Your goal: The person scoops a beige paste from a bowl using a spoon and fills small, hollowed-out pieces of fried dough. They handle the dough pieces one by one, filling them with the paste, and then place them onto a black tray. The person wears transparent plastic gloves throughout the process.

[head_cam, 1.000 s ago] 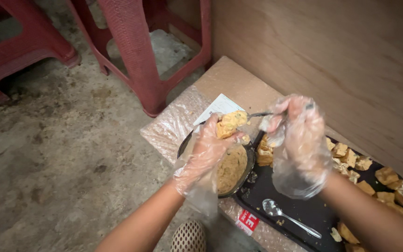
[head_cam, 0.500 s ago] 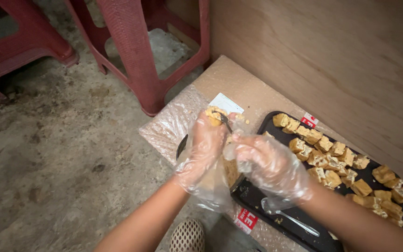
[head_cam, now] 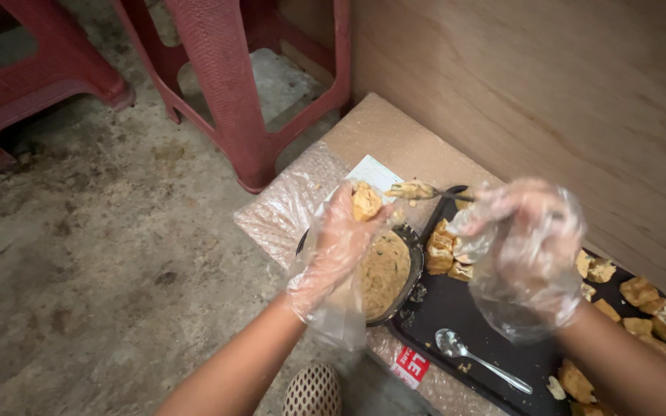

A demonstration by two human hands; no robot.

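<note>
Your left hand (head_cam: 341, 246), in a loose clear plastic glove, is pinched shut on a tofu puff (head_cam: 365, 202) near the centre of the frame, just above the bowl of filling (head_cam: 385, 271). Your right hand (head_cam: 522, 239), gloved the same way, is clamped on the handle of a loaded spoon (head_cam: 418, 190) whose tip sits just beside the puff. The puff looks light, soft and easily torn — hold it by its sides with gentle pressure, opening upward. The filling seems pasty and sticky, and the glove is likely slippery.

Right of the bowl a black tray (head_cam: 456, 316) carries more puffs (head_cam: 445, 250) and a spare metal spoon (head_cam: 479, 358) lower down. Red plastic stools (head_cam: 225, 85) stand upper left, well apart — a wooden panel (head_cam: 549, 92) closes off the upper right.
</note>
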